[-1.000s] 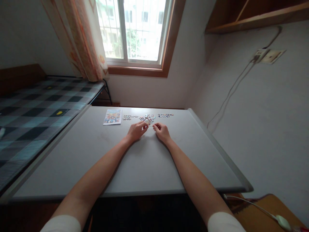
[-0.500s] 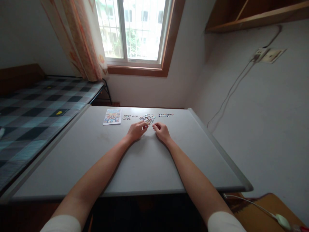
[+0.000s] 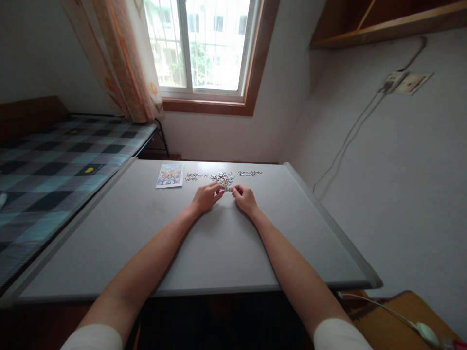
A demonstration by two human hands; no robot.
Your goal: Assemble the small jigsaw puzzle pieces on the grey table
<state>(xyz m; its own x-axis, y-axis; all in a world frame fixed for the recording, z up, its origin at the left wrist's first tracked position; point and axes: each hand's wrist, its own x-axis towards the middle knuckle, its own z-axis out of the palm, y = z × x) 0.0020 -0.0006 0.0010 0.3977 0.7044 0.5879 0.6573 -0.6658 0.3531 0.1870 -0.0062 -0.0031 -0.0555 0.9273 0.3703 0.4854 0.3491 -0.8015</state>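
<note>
Between my fingertips is a small strip of joined jigsaw puzzle pieces point(image 3: 227, 190), too small to make out its picture. My left hand point(image 3: 206, 197) pinches its left end, and my right hand point(image 3: 245, 199) has closed fingers on its right end. Just beyond the hands lies a pile of loose puzzle pieces point(image 3: 222, 178), partly hidden by my left fingers. To the left of the pile are short joined rows of pieces point(image 3: 197, 175); another joined group point(image 3: 250, 173) lies to the right.
A printed picture sheet point(image 3: 170, 176) lies on the grey-white table point(image 3: 219, 253) at the back left. Left of the table stands a bed with a checked cover point(image 3: 91, 146). A wall point(image 3: 401, 170) borders the right side, where a cable hangs from a socket point(image 3: 394, 82).
The strip between my hands has tilted from a thin edge-on line to show its patterned face. Both hands have stayed almost in place.
</note>
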